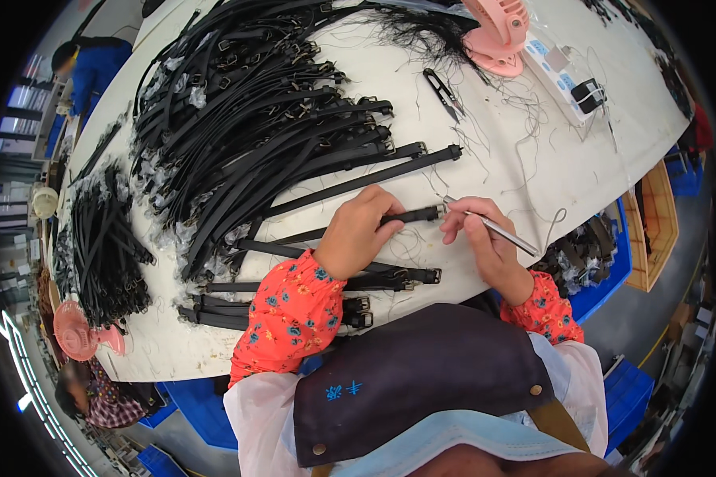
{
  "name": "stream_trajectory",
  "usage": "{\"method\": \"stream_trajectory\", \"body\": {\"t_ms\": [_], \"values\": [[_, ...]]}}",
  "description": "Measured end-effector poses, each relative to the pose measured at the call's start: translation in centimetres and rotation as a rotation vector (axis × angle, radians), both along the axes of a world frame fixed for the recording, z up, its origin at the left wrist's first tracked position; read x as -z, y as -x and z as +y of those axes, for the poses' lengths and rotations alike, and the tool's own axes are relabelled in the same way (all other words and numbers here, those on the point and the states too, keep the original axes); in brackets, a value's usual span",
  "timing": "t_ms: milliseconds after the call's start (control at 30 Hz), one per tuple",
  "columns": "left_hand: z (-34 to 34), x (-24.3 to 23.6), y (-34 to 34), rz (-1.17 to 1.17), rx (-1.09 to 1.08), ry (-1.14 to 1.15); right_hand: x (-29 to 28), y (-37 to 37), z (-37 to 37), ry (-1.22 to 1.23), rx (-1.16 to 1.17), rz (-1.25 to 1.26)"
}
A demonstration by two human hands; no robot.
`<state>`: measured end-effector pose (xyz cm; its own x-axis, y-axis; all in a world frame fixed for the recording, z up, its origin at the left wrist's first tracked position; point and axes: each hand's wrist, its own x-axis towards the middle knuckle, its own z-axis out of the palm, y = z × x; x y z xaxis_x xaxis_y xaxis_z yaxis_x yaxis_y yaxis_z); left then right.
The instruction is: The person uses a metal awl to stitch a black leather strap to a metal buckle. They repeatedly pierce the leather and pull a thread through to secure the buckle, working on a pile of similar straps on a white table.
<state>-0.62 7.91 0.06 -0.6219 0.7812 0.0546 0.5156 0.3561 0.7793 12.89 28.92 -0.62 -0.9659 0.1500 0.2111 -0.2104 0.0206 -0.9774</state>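
Note:
My left hand [359, 230] is closed on a black strap [414, 215] near its metal buckle, pressing it down by the white table. In my right hand [485, 242] is a slim silver pen-like tool [511, 236], gripped so that its tip points at the buckle end. A thin wire with a looped end [561, 215] shows beside the tool. Other buckled black straps [366, 171] lie just beyond my left hand, and several more [402, 276] lie nearer to me. Black thread snips [443, 94] rest farther off on the table.
A large pile of black straps [239, 103] covers the table's left side. Beyond are a pink fan [497, 40], a power strip [561, 78] and loose threads. At the right stands a blue crate [616, 262] of dark pieces. Another pink fan [75, 332] stands at the left edge.

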Motion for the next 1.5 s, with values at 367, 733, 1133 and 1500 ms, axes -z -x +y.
{"method": "stream_trajectory", "body": {"t_ms": [367, 733, 1133, 1500], "values": [[0.7, -0.9, -1.9, -0.136, 0.002, -0.024, 0.2, 0.1, -0.3, 0.076, 0.043, -0.054], [1.3, 0.9, -2.4, 0.090, -0.066, -0.142, 0.3, -0.1, -1.2, 0.175, -0.015, -0.117], [0.8, 0.5, -2.1, 0.018, -0.028, -0.085, 0.4, -0.5, -1.4, 0.077, -0.069, -0.207], [0.6, 0.5, -2.0, -0.017, -0.011, -0.077, 0.5, -0.2, -1.8, 0.021, -0.068, -0.202]]}}
